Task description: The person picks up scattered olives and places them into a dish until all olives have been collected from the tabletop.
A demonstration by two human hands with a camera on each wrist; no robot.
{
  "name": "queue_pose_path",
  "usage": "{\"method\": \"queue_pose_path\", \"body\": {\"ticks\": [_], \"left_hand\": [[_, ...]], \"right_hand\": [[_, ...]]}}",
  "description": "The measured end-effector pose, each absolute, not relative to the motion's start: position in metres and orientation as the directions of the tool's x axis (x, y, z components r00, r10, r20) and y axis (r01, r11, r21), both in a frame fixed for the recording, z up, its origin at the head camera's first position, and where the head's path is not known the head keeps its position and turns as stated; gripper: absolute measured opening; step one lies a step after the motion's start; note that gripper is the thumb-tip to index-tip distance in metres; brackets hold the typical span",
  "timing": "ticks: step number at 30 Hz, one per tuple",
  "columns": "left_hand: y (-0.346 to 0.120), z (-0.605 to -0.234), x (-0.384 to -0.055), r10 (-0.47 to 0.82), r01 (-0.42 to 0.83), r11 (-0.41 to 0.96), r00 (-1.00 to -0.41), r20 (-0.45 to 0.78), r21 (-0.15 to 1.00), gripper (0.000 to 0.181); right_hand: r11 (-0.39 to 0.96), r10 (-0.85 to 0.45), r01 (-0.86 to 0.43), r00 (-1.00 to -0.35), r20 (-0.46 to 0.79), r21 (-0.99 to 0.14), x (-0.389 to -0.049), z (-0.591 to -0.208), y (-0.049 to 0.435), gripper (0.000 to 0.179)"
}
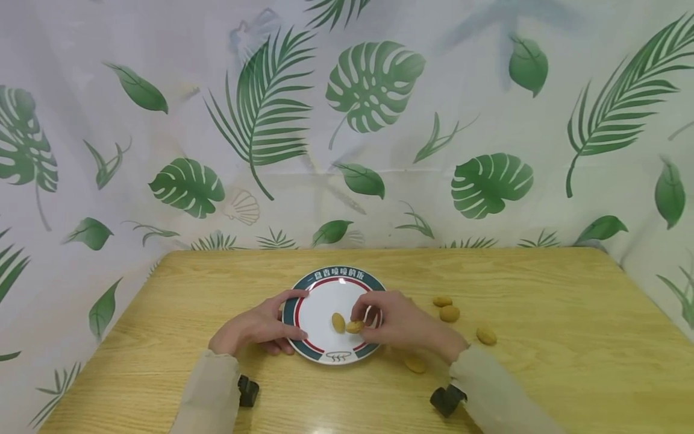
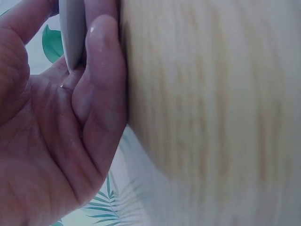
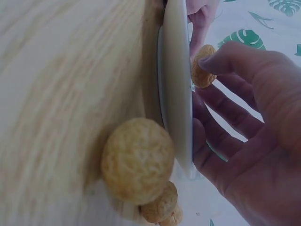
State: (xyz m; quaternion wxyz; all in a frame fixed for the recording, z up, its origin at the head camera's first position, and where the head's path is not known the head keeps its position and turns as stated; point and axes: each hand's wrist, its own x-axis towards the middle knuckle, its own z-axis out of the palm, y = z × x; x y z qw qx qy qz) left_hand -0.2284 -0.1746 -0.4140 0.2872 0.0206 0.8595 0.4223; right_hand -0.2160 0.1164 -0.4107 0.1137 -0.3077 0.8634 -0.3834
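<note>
A round white plate [image 1: 320, 307] with a dark teal rim and a red ring lies on the wooden table. My left hand [image 1: 264, 322] grips the plate's left edge, two digits over the rim and others curled low beside it; in the left wrist view, fingers [image 2: 106, 80] lie between plate and tabletop. Over the plate's right side, my right hand [image 1: 403, 322] pinches a small wrinkled tan oval, nut-like piece [image 1: 355, 327] between thumb and fingertips. Another such piece [image 1: 338, 322] sits on the plate just left of it. The right wrist view shows the pinched piece [image 3: 203, 66] close against the plate's face.
Right of the plate, several more tan pieces lie on the table [image 1: 542, 386]: two close together [image 1: 449, 313], one farther right [image 1: 485, 336], one near the right forearm [image 1: 415, 364]. A leaf-patterned curtain [image 1: 412, 138] hangs behind the table's back edge.
</note>
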Motion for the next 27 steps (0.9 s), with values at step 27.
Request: {"method": "queue_pose_path", "body": {"ticks": [27], "left_hand": [[-0.1739,-0.4138,-0.2287,0.271,-0.214,0.643,-0.835,-0.479,0.735,0.082]], "right_hand": [[0.614,-0.585,-0.385,-0.808,-0.070,-0.689,-0.2146,-0.4092,0.1145,0.016]]}}
